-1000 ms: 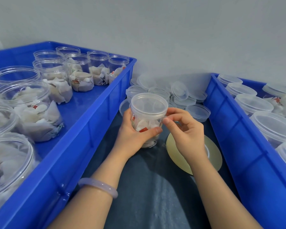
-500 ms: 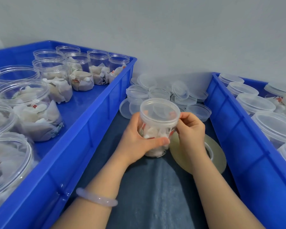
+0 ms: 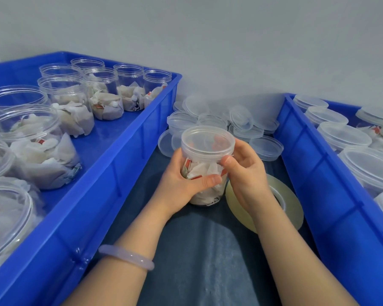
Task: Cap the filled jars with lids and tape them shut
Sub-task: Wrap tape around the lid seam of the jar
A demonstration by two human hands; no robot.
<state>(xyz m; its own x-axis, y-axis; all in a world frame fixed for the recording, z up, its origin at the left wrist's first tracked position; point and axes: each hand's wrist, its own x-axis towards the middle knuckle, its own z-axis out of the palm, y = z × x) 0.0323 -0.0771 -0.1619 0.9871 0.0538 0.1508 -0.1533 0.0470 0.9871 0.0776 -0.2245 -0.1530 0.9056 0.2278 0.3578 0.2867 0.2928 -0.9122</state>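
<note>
A clear plastic jar [image 3: 205, 173] filled with white packets stands on the dark cloth between two crates, with a clear lid [image 3: 207, 141] on top. My left hand [image 3: 181, 184] grips the jar's body from the left, thumb across its front. My right hand [image 3: 247, 173] curls round the jar's right side just under the lid, thumb pressed on the front. A flat roll of clear tape [image 3: 290, 208] lies on the cloth right behind my right wrist, partly hidden.
A blue crate [image 3: 111, 164] on the left holds several open filled jars. Another blue crate [image 3: 307, 173] on the right holds several capped jars. Loose clear lids [image 3: 241, 122] are heaped against the wall behind the jar. Dark cloth [image 3: 197, 261] covers the gap.
The jar has shifted right and slightly toward me, and turned in my hands. My right hand moved from pinching at the lid's edge to wrapping the jar's right side.
</note>
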